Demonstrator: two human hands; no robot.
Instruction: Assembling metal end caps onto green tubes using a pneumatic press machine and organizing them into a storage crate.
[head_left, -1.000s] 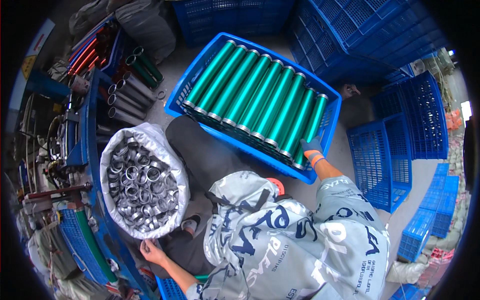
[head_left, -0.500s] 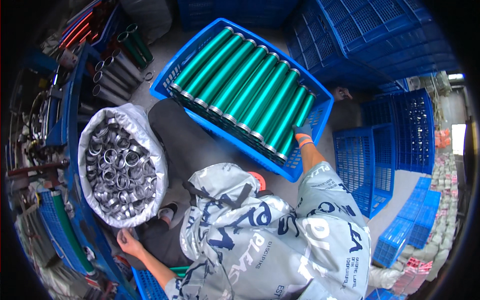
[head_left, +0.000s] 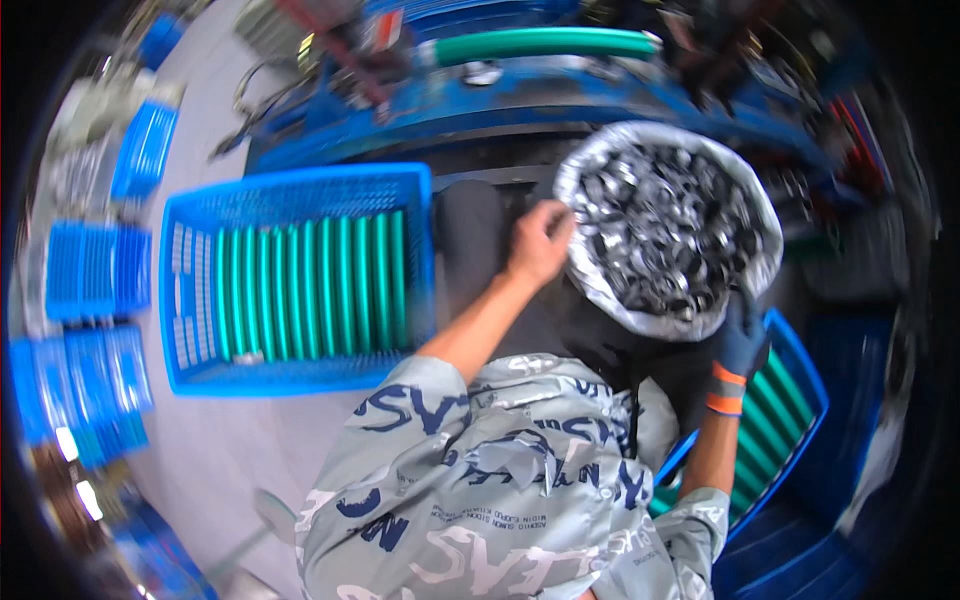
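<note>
My bare left hand (head_left: 543,240) is at the left edge of a white sack (head_left: 752,190), its fingers curled in. Whatever may be between those fingers cannot be made out. The sack is full of loose metal rings (head_left: 670,240). My right hand (head_left: 740,335), in a dark blue glove with orange bands at the wrist, is at the sack's near right rim. Its fingers are blurred and partly hidden. Beyond that hand, a blue crate (head_left: 815,375) holds green tubes (head_left: 770,410), partly covered by my right arm.
On the left stands another blue crate (head_left: 300,385) with a row of green tubes (head_left: 310,285). A blue workbench (head_left: 480,110) runs along the far side, with a green tube (head_left: 545,42) lying across it. Stacked blue crates (head_left: 90,270) line the far left.
The view has swung to the left, bringing the workbench ahead. My right hand has left the green tubes in the crate and come to the sack's rim. My left hand stays beside the sack.
</note>
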